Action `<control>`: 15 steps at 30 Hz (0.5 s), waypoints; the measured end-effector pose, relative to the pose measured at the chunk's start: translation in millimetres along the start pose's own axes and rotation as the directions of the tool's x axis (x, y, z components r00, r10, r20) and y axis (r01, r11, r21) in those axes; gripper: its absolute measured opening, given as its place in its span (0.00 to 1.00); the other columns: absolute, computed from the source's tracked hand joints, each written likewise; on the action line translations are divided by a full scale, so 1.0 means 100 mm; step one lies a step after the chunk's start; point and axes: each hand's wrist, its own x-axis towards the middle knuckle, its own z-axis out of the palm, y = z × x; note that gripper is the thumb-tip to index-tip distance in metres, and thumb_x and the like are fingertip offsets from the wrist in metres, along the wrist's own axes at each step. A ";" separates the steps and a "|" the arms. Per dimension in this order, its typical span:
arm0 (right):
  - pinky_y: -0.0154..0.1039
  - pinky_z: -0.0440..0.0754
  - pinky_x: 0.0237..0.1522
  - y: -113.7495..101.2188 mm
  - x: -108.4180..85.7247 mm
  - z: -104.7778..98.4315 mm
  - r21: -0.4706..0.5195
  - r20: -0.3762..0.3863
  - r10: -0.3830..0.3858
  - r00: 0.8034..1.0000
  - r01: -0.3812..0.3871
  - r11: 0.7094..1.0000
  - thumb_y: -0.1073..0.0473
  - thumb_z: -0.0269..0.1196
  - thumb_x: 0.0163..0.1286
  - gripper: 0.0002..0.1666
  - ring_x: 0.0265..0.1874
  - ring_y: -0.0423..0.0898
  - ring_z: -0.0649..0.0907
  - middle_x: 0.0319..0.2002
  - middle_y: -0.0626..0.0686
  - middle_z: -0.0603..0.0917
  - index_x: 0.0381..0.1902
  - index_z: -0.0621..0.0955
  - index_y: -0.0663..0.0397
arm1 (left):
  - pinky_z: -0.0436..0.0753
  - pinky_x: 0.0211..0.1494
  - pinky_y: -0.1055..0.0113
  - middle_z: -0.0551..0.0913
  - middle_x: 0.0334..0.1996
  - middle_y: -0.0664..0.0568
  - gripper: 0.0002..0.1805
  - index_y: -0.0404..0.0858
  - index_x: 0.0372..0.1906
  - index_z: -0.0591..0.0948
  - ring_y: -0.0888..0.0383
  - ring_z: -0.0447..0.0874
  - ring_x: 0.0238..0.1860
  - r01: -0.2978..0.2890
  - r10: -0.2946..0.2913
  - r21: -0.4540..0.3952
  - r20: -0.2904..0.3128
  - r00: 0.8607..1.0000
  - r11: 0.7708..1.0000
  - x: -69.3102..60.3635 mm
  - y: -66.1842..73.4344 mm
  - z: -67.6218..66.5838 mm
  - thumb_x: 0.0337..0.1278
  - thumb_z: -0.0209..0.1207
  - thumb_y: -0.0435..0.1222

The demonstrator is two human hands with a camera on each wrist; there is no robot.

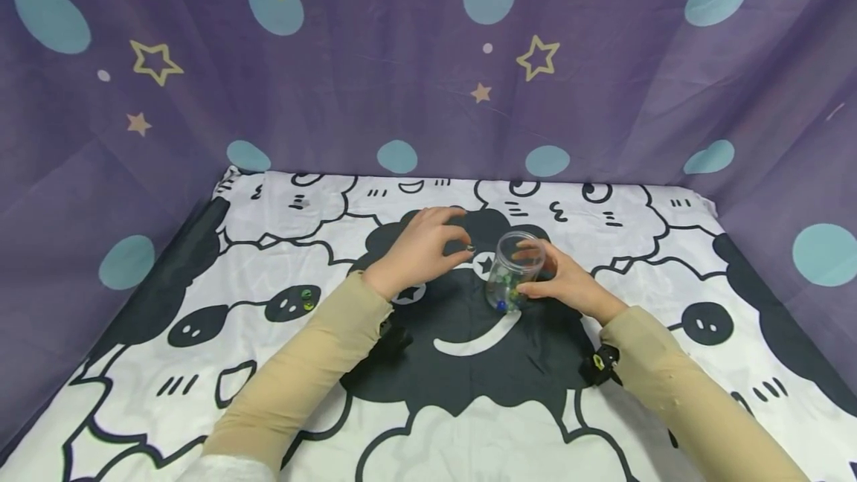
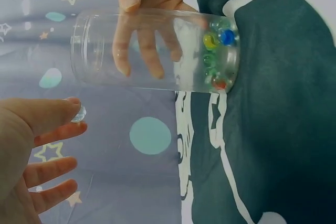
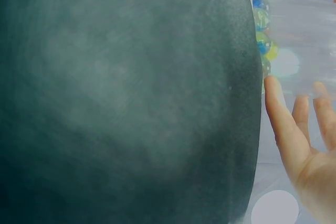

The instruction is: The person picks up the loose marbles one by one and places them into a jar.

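Note:
A clear, lidless jar [image 1: 506, 265] stands upright on the dark patch of the cloth. Several glass marbles [image 2: 211, 59] lie at its bottom, among them blue, yellow, green and red ones. My right hand [image 1: 567, 283] holds the jar from its right side, thumb in front and fingers behind. To the left of the jar's rim, my left hand [image 1: 426, 242] pinches a clear marble [image 2: 80, 114] between thumb and index finger; its other fingers are spread. In the right wrist view the right hand [image 3: 310, 156] shows at the jar's side.
Two greenish marbles [image 1: 307, 300] lie on the cloth to the left, on a printed sunglass lens. The black-and-white printed cloth [image 1: 482, 445] covers the table. A purple curtain [image 1: 375, 95] with stars and dots hangs behind and at both sides.

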 end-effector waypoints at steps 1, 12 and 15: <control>0.45 0.85 0.43 0.00 0.00 0.00 0.001 0.000 0.001 1.000 -0.001 1.000 0.64 0.66 0.61 0.42 0.59 0.64 0.71 0.67 0.65 0.64 0.69 0.59 0.56 | 0.62 0.71 0.51 0.72 0.63 0.46 0.09 0.46 0.40 0.86 0.48 0.67 0.65 0.000 0.000 0.000 -0.003 1.000 1.000 0.01 0.01 0.00 0.57 0.64 0.44; 0.46 0.85 0.44 -0.02 0.01 0.00 0.000 0.004 0.000 1.000 0.000 1.000 0.64 0.65 0.62 0.41 0.60 0.65 0.70 0.66 0.66 0.64 0.69 0.59 0.58 | 0.64 0.71 0.55 0.72 0.63 0.47 0.10 0.47 0.41 0.86 0.50 0.67 0.66 -0.018 0.019 0.013 -0.019 1.000 1.000 0.16 0.16 -0.04 0.58 0.63 0.45; 0.46 0.85 0.44 -0.01 0.00 0.00 0.002 0.007 0.003 1.000 -0.003 1.000 0.63 0.65 0.62 0.42 0.60 0.64 0.70 0.66 0.66 0.65 0.69 0.59 0.57 | 0.65 0.70 0.55 0.72 0.63 0.48 0.10 0.47 0.41 0.86 0.50 0.67 0.65 -0.042 0.042 0.015 -0.016 0.999 0.999 0.20 0.20 -0.04 0.58 0.63 0.45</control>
